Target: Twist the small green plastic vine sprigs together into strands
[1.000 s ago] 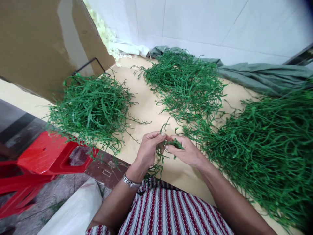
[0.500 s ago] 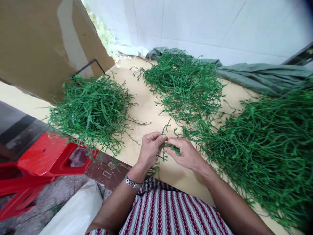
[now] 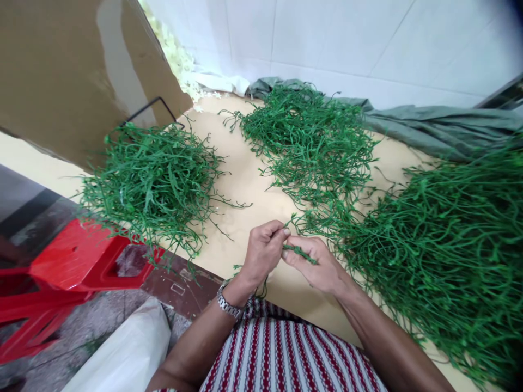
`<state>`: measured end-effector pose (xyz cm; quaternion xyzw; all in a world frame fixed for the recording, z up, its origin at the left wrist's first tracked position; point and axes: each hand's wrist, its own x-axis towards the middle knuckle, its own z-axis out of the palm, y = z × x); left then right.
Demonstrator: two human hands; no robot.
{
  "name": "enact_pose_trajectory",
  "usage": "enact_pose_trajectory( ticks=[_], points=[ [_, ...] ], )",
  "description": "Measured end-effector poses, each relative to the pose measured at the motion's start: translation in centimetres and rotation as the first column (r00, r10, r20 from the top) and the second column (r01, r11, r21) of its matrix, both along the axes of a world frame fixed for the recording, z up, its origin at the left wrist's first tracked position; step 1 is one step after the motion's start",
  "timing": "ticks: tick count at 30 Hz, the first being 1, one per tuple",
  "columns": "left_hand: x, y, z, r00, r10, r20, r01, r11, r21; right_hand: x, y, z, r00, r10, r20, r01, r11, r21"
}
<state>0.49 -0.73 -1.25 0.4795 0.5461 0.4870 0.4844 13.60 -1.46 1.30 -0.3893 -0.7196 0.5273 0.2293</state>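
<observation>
Both hands are held close together over the near edge of the table, pinching a thin green plastic-looking stem (image 3: pixel 301 253) with small buds. My left hand (image 3: pixel 263 250), with a metal watch on its wrist, has thumb and forefinger closed on the stem's upper part. Touching it from the right, my right hand (image 3: pixel 316 264) grips the same stem between thumb and fingers. Exactly where the fingertips meet is hidden. Loose stem ends hang below my left hand. A dense pile of green stems (image 3: pixel 445 245) lies right of my right hand.
On the pale tabletop (image 3: pixel 241 185) are a left heap of green stems (image 3: pixel 151 179) and a middle heap (image 3: pixel 310 136). A cardboard box (image 3: pixel 73 71) stands at the left back. A red plastic stool (image 3: pixel 65 256) and a white sack (image 3: pixel 126 343) are below the table's edge.
Both hands have shifted slightly right with the stem. The stem held in my right hand now slants down to the right, and less of it dangles under my left hand.
</observation>
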Motion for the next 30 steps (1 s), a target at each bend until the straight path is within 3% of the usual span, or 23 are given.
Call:
enact_pose_trajectory(
  ticks=[3, 4, 6, 9, 12, 14, 16, 18, 20, 26, 30],
  points=[
    [-0.8, 0.8, 0.0, 0.986, 0.142, 0.084, -0.139, 0.989, -0.04, 0.3, -0.4, 1.2, 0.973, 0.195, -0.122, -0.194, 0.981, 0.02],
    [-1.0, 1.1, 0.1, 0.979, 0.172, 0.11, -0.168, 0.985, -0.039, 0.5, -0.3, 1.6, 0.973, 0.193, -0.127, -0.189, 0.981, 0.041],
    [-1.3, 1.4, 0.4, 0.978, 0.128, 0.166, -0.126, 0.992, -0.023, 0.9, 0.2, 2.0, 0.994, 0.091, -0.057, -0.084, 0.988, 0.129],
    [-1.4, 1.4, 0.8, 0.945, 0.071, 0.32, -0.041, 0.994, -0.098, 1.7, 1.3, 2.3, 0.999, -0.018, 0.047, 0.003, 0.951, 0.31],
    [-1.6, 1.2, 0.6, 0.875, 0.067, 0.48, 0.031, 0.981, -0.194, 2.0, 1.7, 2.2, 0.999, -0.047, 0.004, 0.042, 0.929, 0.367],
    [-1.8, 1.1, 0.4, 0.829, 0.037, 0.558, 0.107, 0.969, -0.223, 2.0, 1.6, 2.0, 0.994, -0.047, -0.098, 0.069, 0.969, 0.237],
    [-1.9, 1.1, 0.2, 0.788, 0.025, 0.615, 0.155, 0.959, -0.239, 1.9, 1.4, 1.4, 0.978, -0.077, -0.196, 0.081, 0.997, 0.012],
    [-1.9, 1.1, 0.1, 0.763, 0.027, 0.645, 0.172, 0.954, -0.244, 1.7, 1.3, 0.7, 0.967, -0.138, -0.216, 0.101, 0.979, -0.177],
    [-1.9, 1.0, 0.1, 0.753, 0.037, 0.657, 0.168, 0.954, -0.246, 1.5, 1.4, 0.1, 0.97, -0.18, -0.162, 0.137, 0.96, -0.242],
    [-1.9, 0.8, 0.1, 0.705, 0.039, 0.708, 0.15, 0.968, -0.203, 0.7, 1.6, -0.5, 0.99, -0.121, 0.071, 0.126, 0.989, -0.071],
    [-1.8, 0.7, 0.0, 0.752, 0.053, 0.657, 0.083, 0.981, -0.174, 0.5, 1.6, -0.6, 0.975, -0.067, 0.212, 0.031, 0.985, 0.169]
  ],
)
